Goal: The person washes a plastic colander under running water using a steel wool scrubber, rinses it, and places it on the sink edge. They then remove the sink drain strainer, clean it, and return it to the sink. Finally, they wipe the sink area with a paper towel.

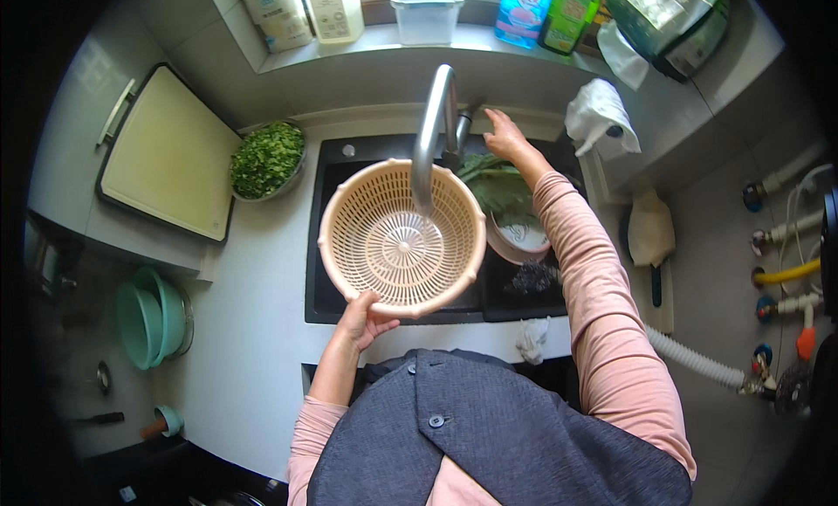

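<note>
My left hand grips the near rim of a beige plastic colander, which is over the left side of a black sink. The curved metal faucet reaches over the colander, with what looks like water falling into it. My right hand is beside the faucet's lever, fingers apart; whether it touches the lever cannot be told. Below that forearm, leafy greens lie in the right part of the sink, by a white bowl with a pink rim. A dark scouring pad lies near the bowl.
Chopped greens fill a bowl at the left, by an upright cutting board. Bottles and a clear plastic container stand on the sill. White cloths are at the right wall and on the sink's near edge.
</note>
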Motion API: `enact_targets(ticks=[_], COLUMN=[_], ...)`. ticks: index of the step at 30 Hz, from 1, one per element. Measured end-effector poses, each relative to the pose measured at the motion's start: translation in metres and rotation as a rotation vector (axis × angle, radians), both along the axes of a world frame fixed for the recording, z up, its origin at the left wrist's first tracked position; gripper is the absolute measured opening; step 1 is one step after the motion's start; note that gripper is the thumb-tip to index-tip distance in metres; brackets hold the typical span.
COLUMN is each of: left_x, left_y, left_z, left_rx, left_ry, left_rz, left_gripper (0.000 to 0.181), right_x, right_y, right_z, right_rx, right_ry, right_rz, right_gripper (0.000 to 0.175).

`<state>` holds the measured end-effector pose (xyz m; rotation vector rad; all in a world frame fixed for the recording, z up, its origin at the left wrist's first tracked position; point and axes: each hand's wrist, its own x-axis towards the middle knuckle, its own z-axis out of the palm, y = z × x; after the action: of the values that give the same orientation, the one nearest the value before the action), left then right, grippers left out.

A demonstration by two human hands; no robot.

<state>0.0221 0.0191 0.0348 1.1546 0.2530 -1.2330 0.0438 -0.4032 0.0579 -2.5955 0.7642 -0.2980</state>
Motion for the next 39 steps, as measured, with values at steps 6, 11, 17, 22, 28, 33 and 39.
enact_targets(ticks=[6, 11, 17, 22, 28, 33, 39], left_x=[0.004, 0.007, 0.01, 0.013, 0.012, 0.015, 0.013], left_y=[-0.004, -0.007, -0.011, -0.015, -0.01, 0.005, 0.014], left_z=[0.002, -0.001, 0.0, -0.002, -0.004, -0.01, 0.004], left_rx=[0.027, 0.035, 0.051, 0.003, 0.015, 0.04, -0.036], left_ry=[0.009, 0.04, 0.045, 0.071, 0.056, 0.026, -0.042], left_rz=[0.001, 0.009, 0.039, 0.046, 0.066, 0.084, 0.083], left_gripper=[0.038, 0.036, 0.038, 0.034, 0.033, 0.035, 0.037], right_x=[0.057, 0.075, 0.067, 0.055, 0.034, -0.06, -0.128], right_y=[-0.037, -0.062, -0.038, -0.033, 0.018, 0.157, 0.269], right_z=[-0.006, -0.021, -0.008, -0.002, 0.0, 0.013, -0.014], right_rx=[-0.051, -0.057, -0.042, -0.053, -0.146, -0.199, 0.107], right_ry=[0.168, 0.137, 0.063, 0.073, 0.078, -0.329, -0.158], right_rz=[-0.043, 0.073, -0.038, -0.045, -0.086, 0.345, 0.717], right_gripper=[0.069, 0.067, 0.056, 0.06, 0.067, 0.048, 0.055])
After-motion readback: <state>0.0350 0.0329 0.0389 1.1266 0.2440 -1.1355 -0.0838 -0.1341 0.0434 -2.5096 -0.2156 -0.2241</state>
